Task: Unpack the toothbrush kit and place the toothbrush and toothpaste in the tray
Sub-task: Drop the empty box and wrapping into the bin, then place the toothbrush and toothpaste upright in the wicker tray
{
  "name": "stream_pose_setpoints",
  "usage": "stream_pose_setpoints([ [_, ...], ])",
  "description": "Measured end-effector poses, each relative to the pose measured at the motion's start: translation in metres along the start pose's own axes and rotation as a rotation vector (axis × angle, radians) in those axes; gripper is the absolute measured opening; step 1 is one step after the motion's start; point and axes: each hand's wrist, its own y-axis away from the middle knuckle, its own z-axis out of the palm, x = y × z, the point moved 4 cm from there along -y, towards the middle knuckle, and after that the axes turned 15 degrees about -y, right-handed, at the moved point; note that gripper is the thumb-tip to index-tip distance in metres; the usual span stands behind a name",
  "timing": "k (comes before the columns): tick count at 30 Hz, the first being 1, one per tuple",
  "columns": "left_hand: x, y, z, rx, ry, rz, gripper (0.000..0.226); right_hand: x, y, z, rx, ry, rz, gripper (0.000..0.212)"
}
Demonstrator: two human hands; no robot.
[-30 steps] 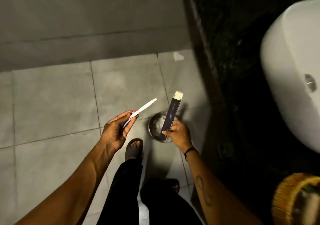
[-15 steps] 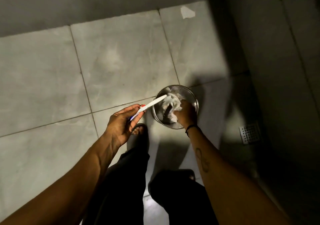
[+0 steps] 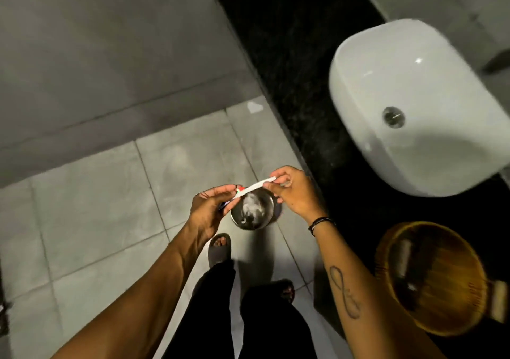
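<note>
Head view: the left hand (image 3: 205, 211) and the right hand (image 3: 292, 193) share one thin white toothbrush (image 3: 255, 186), stretched between them at a slight slant. The left grip is pinched on the lower end, where a small red and blue item, probably the toothpaste (image 3: 239, 189), is tucked against the same fingers, though it is too small to tell for certain. The right grip is pinched on the upper tip, thumb and forefinger pressed together on it, the other fingers fanned out. Holding both ends this way looks like a move to peel off a sleeve or wrapper, or to steady the brush before handing it over; whether a wrapper is on it cannot be told.

The hands hang right above a small round metal bin (image 3: 252, 211) on the tiled floor (image 3: 96, 220), with crumpled white waste inside, so any scrap pulled off would likely fall straight in. That seems to be why the work is done here and not over the table.

The dark stone table (image 3: 298, 82) runs along the right, carrying a white basin (image 3: 414, 88) and, nearer the person, a round woven tray (image 3: 433, 278) with a few dim things in it. The tray is well apart from the toothbrush, so placing is not yet done
</note>
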Motion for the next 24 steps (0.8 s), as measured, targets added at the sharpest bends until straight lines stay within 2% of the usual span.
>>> stream_pose_setpoints([
  [3,0.056,0.042,0.042,-0.075,-0.106,0.07,0.019,-0.067,0.031,-0.035,-0.044,0.188,-0.142,0.033],
  [6,0.097,0.073,0.084,-0.149,-0.148,0.092,0.02,-0.115,0.059,-0.06,-0.135,0.414,-0.232,0.02],
  [9,0.125,0.095,0.122,-0.217,-0.154,0.113,0.021,-0.145,0.084,-0.086,-0.116,0.47,-0.265,0.006],
  [13,0.146,0.109,0.162,-0.222,-0.006,0.081,0.019,-0.155,0.119,-0.138,-0.002,0.335,-0.221,0.011],
  [19,0.149,0.126,0.227,-0.321,0.169,-0.017,0.024,-0.127,0.161,-0.217,0.161,0.062,-0.17,0.017],
  [24,0.131,0.143,0.278,-0.391,0.168,-0.061,0.026,-0.087,0.195,-0.261,0.379,-0.329,-0.132,0.024],
])
